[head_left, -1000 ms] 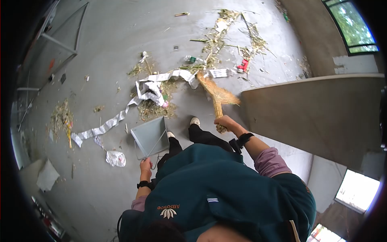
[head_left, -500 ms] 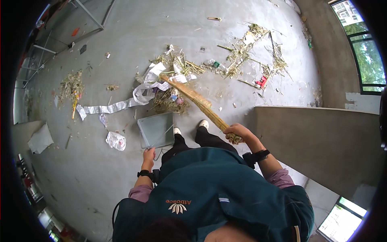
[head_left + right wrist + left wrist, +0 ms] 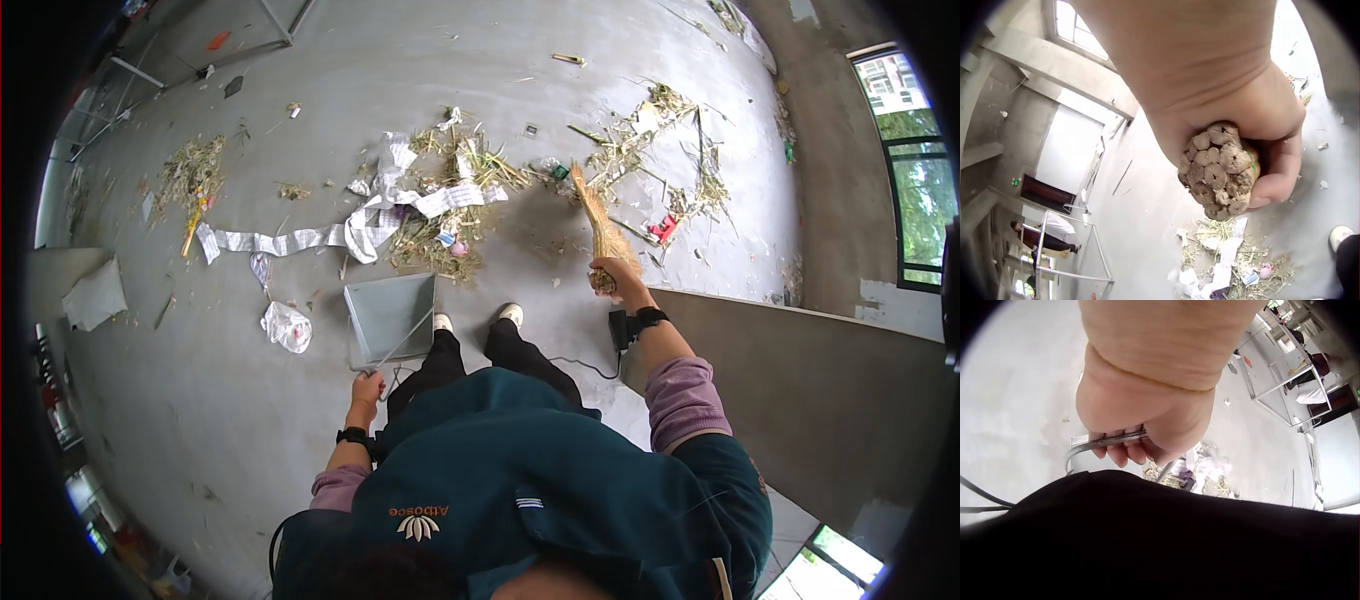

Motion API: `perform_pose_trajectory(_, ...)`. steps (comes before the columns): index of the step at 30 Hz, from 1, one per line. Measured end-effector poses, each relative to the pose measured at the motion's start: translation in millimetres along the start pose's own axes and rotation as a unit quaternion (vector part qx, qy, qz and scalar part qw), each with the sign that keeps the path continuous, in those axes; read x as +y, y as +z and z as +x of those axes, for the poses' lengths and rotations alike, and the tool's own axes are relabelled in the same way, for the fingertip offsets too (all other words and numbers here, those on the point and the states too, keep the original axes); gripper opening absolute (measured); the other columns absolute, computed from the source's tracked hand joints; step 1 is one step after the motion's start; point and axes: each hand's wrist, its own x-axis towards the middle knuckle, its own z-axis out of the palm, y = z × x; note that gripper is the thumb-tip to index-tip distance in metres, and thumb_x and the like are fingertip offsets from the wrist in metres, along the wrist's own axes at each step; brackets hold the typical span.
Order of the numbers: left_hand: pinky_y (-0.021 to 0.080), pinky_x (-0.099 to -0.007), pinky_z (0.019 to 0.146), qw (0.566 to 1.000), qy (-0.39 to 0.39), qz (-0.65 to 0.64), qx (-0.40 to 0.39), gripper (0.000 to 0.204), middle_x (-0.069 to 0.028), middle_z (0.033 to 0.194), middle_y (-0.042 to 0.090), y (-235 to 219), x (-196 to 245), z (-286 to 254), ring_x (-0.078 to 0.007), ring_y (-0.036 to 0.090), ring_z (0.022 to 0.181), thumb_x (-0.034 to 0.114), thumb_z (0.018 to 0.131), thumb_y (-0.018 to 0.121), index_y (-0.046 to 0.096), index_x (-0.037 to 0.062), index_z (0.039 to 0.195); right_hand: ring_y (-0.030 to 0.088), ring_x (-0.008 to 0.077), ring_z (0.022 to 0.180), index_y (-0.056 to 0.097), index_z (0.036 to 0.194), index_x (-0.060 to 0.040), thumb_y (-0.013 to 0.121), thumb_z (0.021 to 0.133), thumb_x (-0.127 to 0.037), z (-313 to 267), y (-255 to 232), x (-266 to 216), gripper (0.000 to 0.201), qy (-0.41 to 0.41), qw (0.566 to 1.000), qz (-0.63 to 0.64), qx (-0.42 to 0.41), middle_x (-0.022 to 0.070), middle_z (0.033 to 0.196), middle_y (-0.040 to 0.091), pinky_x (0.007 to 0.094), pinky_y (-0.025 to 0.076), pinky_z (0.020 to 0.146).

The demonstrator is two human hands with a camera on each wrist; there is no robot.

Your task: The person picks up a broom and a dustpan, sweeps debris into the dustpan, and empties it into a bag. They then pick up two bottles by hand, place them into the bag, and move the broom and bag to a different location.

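My right hand [image 3: 625, 280] grips a straw broom [image 3: 600, 220] by its handle, with the bristles reaching forward beside a green-labelled plastic bottle [image 3: 558, 172]. The bundled stalk end of the handle [image 3: 1216, 175] pokes out of the fist in the right wrist view. Low on the left, my left hand [image 3: 368, 388] has its fingers curled round the wire handle [image 3: 1107, 442] of a grey dustpan [image 3: 392, 315]. This dustpan stands on the floor beside my feet, its tray facing a heap of dry stalks [image 3: 440, 262] tangled with a long white paper strip [image 3: 435, 203].
More straw [image 3: 640, 140] and a red scrap [image 3: 662, 229] lie on the right. Another straw pile [image 3: 190, 170] and a white plastic bag [image 3: 287, 327] are to the left. A low partition [image 3: 790, 370] stands right of me. Someone in dark clothing [image 3: 1054, 240] is far off behind a metal frame.
The broom swept left, bunching the paper strip onto the straw heap, then swung back right and away from it. My left hand keeps hold of the dustpan, which stays beside my feet.
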Motion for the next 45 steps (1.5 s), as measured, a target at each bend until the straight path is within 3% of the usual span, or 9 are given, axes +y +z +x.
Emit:
perform_pose_trajectory(7, 0.039, -0.0243, 0.049, 0.999, -0.01, -0.023, 0.029, 0.011, -0.0023, 0.066, 0.052, -10.5, -10.5, -2.7, -0.0114, 0.051, 0.056, 0.014, 0.074, 0.055, 0.053, 0.0046, 0.079, 0.055, 0.0191, 0.044, 0.055, 0.07, 0.0067, 0.062, 0.068, -0.012, -31.2, 44.4, 21.3, 0.02, -0.032, 0.972, -0.233, 0.011, 0.0111, 0.058, 0.056, 0.0324, 0.045, 0.036)
perform_pose_trajectory(15, 0.038, -0.0237, 0.046, 0.999, -0.027, -0.042, 0.008, 0.016, -0.0024, 0.064, 0.05, -10.8, 7.0, 19.8, -0.0114, 0.049, 0.053, 0.016, 0.074, 0.057, 0.052, 0.0043, 0.084, 0.053, 0.0163, 0.042, 0.055, 0.071, 0.0052, 0.064, 0.073, -0.013, -97.8, 61.3, 24.0, 0.021, -0.03, 0.994, -0.051, -0.094, 0.0093, 0.059, 0.056, 0.0298, 0.042, 0.035)
perform_pose_trajectory(22, 0.038, -0.0236, 0.044, 0.998, -0.038, -0.043, 0.018, 0.015, -0.0025, 0.065, 0.05, -27.9, -2.7, 28.6, -0.0117, 0.049, 0.053, 0.015, 0.073, 0.056, 0.052, 0.0046, 0.083, 0.054, 0.0194, 0.044, 0.054, 0.069, 0.0048, 0.063, 0.071, -0.012, -36.1, 137.3, 10.0, 0.019, -0.072, 0.993, -0.093, -0.02, 0.0104, 0.057, 0.054, 0.0312, 0.045, 0.039)
perform_pose_trajectory(25, 0.038, -0.0234, 0.045, 0.997, -0.031, -0.056, 0.034, 0.014, -0.0025, 0.065, 0.05, -30.6, 1.6, 23.6, -0.0116, 0.049, 0.053, 0.015, 0.072, 0.056, 0.052, 0.0047, 0.081, 0.056, 0.0197, 0.046, 0.056, 0.067, 0.0036, 0.063, 0.07, -0.02, -20.6, 165.9, 11.9, 0.024, -0.097, 0.967, -0.235, 0.027, 0.0104, 0.057, 0.056, 0.033, 0.044, 0.039)
perform_pose_trajectory(28, 0.038, -0.024, 0.045, 0.997, -0.032, -0.051, 0.041, 0.014, -0.0027, 0.064, 0.05, -30.3, -0.4, 27.7, -0.0116, 0.05, 0.054, 0.015, 0.072, 0.056, 0.052, 0.0041, 0.08, 0.058, 0.0214, 0.047, 0.059, 0.07, 0.0065, 0.062, 0.067, -0.02, -18.4, 177.2, 35.5, 0.027, -0.135, 0.892, -0.432, 0.006, 0.0125, 0.059, 0.059, 0.0342, 0.047, 0.043)
perform_pose_trajectory(29, 0.039, -0.0244, 0.046, 0.998, -0.025, -0.045, 0.036, 0.014, -0.0028, 0.064, 0.051, -31.9, -0.8, 30.9, -0.0116, 0.05, 0.054, 0.015, 0.072, 0.056, 0.052, 0.004, 0.079, 0.062, 0.0255, 0.06, 0.059, 0.074, 0.0104, 0.059, 0.066, -0.023, -26.3, 181.7, 40.8, 0.035, -0.093, 0.897, -0.431, -0.006, 0.0176, 0.063, 0.06, 0.035, 0.049, 0.058)
perform_pose_trajectory(37, 0.038, -0.0249, 0.046, 0.999, -0.019, -0.022, 0.021, 0.014, -0.003, 0.064, 0.051, -43.8, 0.0, 47.5, -0.0116, 0.049, 0.054, 0.015, 0.071, 0.056, 0.052, 0.0038, 0.078, 0.059, 0.0204, 0.051, 0.059, 0.071, 0.009, 0.065, 0.068, -0.021, -101.5, 178.5, 41.3, 0.03, -0.062, 0.93, -0.345, -0.108, 0.0125, 0.061, 0.059, 0.031, 0.046, 0.046)
perform_pose_trajectory(42, 0.037, -0.0247, 0.044, 0.999, -0.019, -0.039, 0.0, 0.014, -0.0024, 0.062, 0.05, -50.0, 0.2, 51.5, -0.0115, 0.048, 0.052, 0.017, 0.072, 0.057, 0.05, 0.0046, 0.077, 0.055, 0.0155, 0.046, 0.055, 0.088, 0.0075, 0.066, 0.072, -0.019, -126.1, 146.8, 61.2, 0.032, -0.044, 0.964, -0.249, -0.085, 0.0086, 0.065, 0.057, 0.0279, 0.044, 0.041)
perform_pose_trajectory(45, 0.039, -0.025, 0.048, 0.999, -0.03, -0.033, 0.001, 0.016, -0.0021, 0.065, 0.049, -53.6, -0.1, 48.3, -0.0119, 0.048, 0.054, 0.02, 0.076, 0.057, 0.049, 0.0066, 0.081, 0.056, 0.0172, 0.046, 0.056, 0.078, 0.0102, 0.065, 0.07, -0.019, -127.7, 143.9, 66.4, 0.031, -0.069, 0.975, -0.209, -0.031, 0.0101, 0.061, 0.056, 0.0285, 0.042, 0.038)
